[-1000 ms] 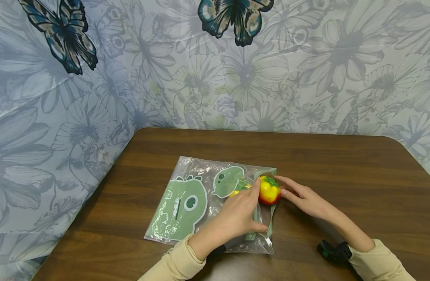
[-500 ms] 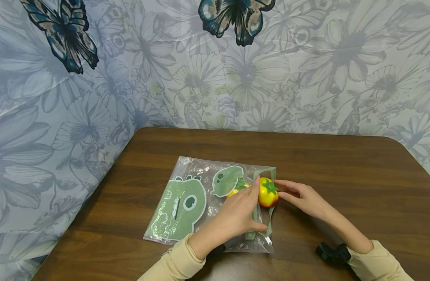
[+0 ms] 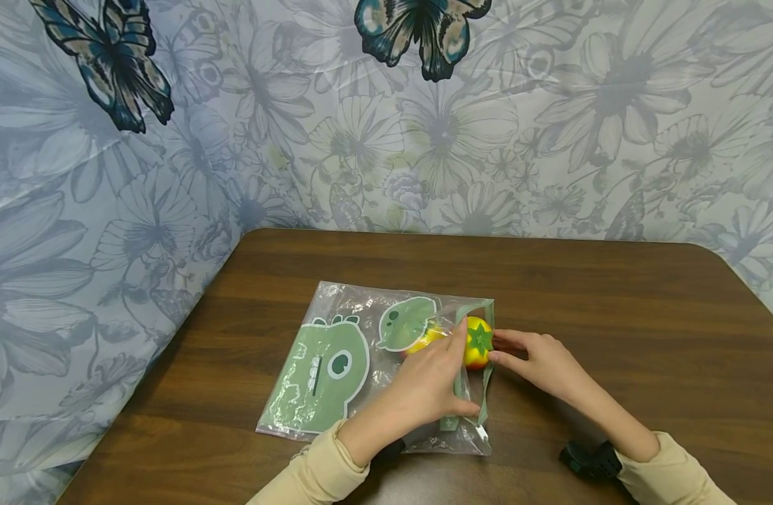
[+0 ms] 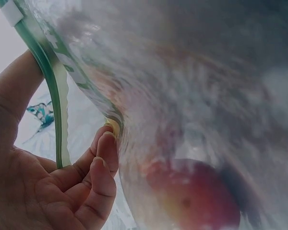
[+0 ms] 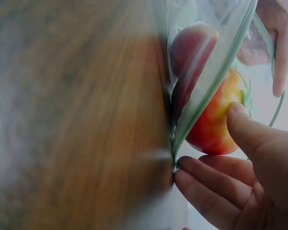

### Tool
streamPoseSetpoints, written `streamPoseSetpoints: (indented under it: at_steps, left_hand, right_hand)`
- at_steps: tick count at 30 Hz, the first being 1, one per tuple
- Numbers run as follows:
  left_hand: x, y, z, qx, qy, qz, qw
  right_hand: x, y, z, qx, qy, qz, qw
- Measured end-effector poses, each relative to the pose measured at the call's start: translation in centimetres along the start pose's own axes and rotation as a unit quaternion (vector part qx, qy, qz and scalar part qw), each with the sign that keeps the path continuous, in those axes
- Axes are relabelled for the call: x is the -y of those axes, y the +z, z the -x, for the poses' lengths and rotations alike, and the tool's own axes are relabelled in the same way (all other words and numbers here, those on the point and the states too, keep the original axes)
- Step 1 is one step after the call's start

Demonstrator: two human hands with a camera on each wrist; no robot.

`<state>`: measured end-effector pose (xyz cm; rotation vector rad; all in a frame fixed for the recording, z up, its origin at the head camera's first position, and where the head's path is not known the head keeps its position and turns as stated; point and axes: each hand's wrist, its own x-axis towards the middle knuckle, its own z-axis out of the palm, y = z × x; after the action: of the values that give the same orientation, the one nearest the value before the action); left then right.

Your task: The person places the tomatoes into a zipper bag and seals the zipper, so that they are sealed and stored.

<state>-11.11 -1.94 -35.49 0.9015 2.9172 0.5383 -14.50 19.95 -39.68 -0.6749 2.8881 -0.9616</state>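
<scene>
Lying inside the clear bag [image 3: 379,379]: a red-yellow fruit [image 3: 426,338].

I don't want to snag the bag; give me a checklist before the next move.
1. Clear bag, mouth open: ok, the left hand spreads it.
2. Yellow-red fruit at the opening: ok, it lies between the green edge strips.
3. Right hand on that fruit: ok, thumb against it.
4. Inner fruit bagged: ok, it shows through the bag.
5. Yellow-red fruit fully inside: not ok, it is exposed in the opening.
6. Clearance to the inner fruit: cannot tell, the left hand blocks the head view.
</scene>
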Motion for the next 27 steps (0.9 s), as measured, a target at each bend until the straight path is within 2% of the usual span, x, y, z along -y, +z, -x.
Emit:
streamPoseSetpoints:
  at_steps: [3,8,14,20,27]
  left_hand:
    - [0.04,0.01,-0.01,-0.004,0.001,0.001,1.0000]
    - [0.14,0.02,0.04,-0.008,0.005,-0.004,0.9999]
    - [0.14,0.01,0.10,-0.005,0.008,-0.005,0.9999]
    - [0.14,-0.02,0.13,-0.004,0.004,-0.002,1.0000]
    - [0.14,-0.08,0.10,0.004,-0.002,0.003,1.0000]
  right_hand:
    - [0.09,-0.08,0.05,0.008,-0.002,0.006,1.000]
    - [-0.09,-0.44,0.25,0.023,0.002,-0.022,0.999]
    - [-0.08,-0.55,0.30,0.022,-0.002,-0.036,0.999]
    - [-0.06,-0.51,0.22,0.023,-0.019,-0.038,0.999]
    - [-0.11,-0.47,0.41,0.034,-0.067,-0.024,0.997]
